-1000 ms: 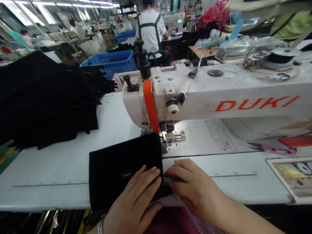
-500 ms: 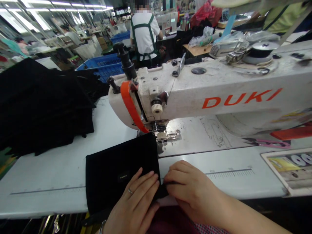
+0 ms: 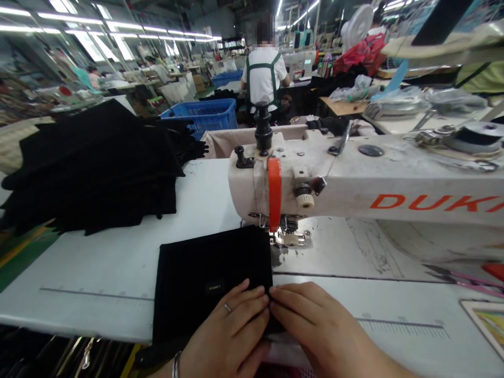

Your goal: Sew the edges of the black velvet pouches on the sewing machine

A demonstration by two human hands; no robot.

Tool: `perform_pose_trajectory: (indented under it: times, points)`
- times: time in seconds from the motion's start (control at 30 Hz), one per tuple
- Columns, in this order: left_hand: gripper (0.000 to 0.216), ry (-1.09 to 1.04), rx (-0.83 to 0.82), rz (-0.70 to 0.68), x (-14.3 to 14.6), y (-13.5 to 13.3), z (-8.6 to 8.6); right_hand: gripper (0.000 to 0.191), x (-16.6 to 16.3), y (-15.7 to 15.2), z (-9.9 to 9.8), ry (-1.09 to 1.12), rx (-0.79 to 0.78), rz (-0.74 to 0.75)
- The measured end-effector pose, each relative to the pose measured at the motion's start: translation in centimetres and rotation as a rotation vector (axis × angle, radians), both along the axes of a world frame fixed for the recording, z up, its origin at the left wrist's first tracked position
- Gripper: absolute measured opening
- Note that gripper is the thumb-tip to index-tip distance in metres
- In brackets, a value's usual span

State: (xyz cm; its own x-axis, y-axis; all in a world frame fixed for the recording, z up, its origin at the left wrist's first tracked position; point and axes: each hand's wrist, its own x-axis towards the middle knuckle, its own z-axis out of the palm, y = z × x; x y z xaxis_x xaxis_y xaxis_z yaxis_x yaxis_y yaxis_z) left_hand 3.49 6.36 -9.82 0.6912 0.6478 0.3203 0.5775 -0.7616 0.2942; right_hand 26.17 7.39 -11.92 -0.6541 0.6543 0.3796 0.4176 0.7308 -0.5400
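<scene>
A black fabric piece [image 3: 189, 268] with a small label [image 3: 215, 287] lies on the sewing table, its far right corner at the needle area of the sewing machine [image 3: 315, 194]. Along its right side, my left hand [image 3: 232, 331] holds it, fingers laid over the top and the thumb low near the front edge. Opposite, my right hand [image 3: 318, 315] grips the same right edge with fingers bunched together. The fingertips of both hands nearly meet there. What lies beneath my right fingers is hidden.
A pile of black fabric pieces [image 3: 98, 168] covers the table's left part. Pink-handled snips [image 3: 468, 278] lie at the right, near a printed ruler scale [image 3: 405, 325]. Behind the machine stand a blue crate [image 3: 208, 113] and a person [image 3: 263, 79] facing away.
The camera view has tilted up and turned left. My right fingers have straightened along the edge and come closer to my left fingertips. The fabric remains beside the needle area.
</scene>
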Motion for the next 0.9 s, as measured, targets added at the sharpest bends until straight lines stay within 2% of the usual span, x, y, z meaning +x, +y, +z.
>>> perform_pose_trajectory:
  times: [0.13,0.33,0.53,0.77,0.9]
  points:
    - [0.027,0.0,-0.039,0.002,0.2,1.3,0.4,0.033,-0.2,1.0,0.5,-0.016,0.04,-0.005]
    - [0.026,-0.019,-0.085,-0.025,0.2,4.0,0.3,0.044,-0.4,2.9,1.3,-0.098,-0.005,-0.035]
    - [0.026,0.012,-0.123,-0.067,-0.2,6.6,0.0,0.039,-0.6,4.9,1.8,-0.19,-0.002,-0.037]
    - [0.022,-0.004,-0.046,-0.101,-0.2,9.5,-0.1,0.041,-0.5,6.8,1.6,-0.266,0.039,-0.132]
    - [0.02,0.003,-0.006,-0.109,0.2,10.7,-0.1,0.031,-0.6,7.3,1.2,-0.273,0.054,-0.198]
